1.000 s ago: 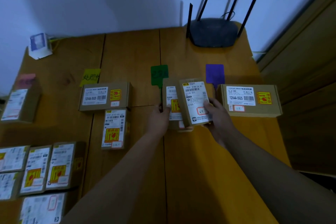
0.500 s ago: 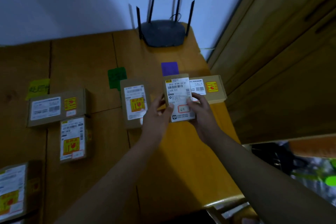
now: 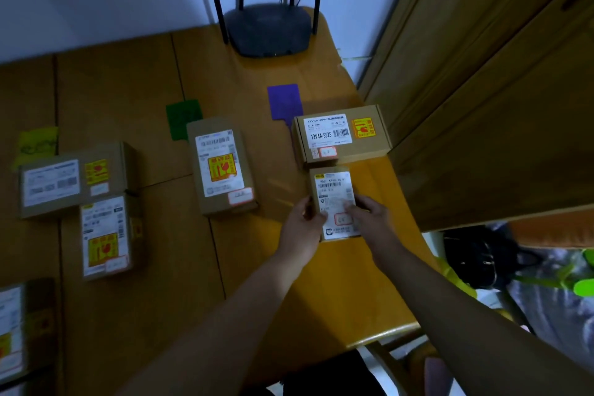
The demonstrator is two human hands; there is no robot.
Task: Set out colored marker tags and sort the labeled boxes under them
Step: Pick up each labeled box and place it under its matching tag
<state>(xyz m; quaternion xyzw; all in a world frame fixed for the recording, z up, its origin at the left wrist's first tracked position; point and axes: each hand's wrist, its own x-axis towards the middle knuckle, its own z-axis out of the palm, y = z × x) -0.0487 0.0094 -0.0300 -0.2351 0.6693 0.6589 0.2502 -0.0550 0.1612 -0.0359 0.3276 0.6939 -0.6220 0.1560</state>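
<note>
Both hands are on the small labeled box [image 3: 334, 190]: the left hand [image 3: 300, 225] pinches its left edge and the right hand [image 3: 374, 219] curls its fingers over the right side. The box sits just below the bigger 12V4A-5525 box [image 3: 340, 135], near the purple tag [image 3: 284, 101] (the green tag [image 3: 183, 117] is further left). Can't tell if it's fully resting on the table [image 3: 337, 283].

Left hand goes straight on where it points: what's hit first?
The small box that the left hand grips; just beyond it, probably the 12V4A-5525 box. The gap between the boxes is unclear.
</note>
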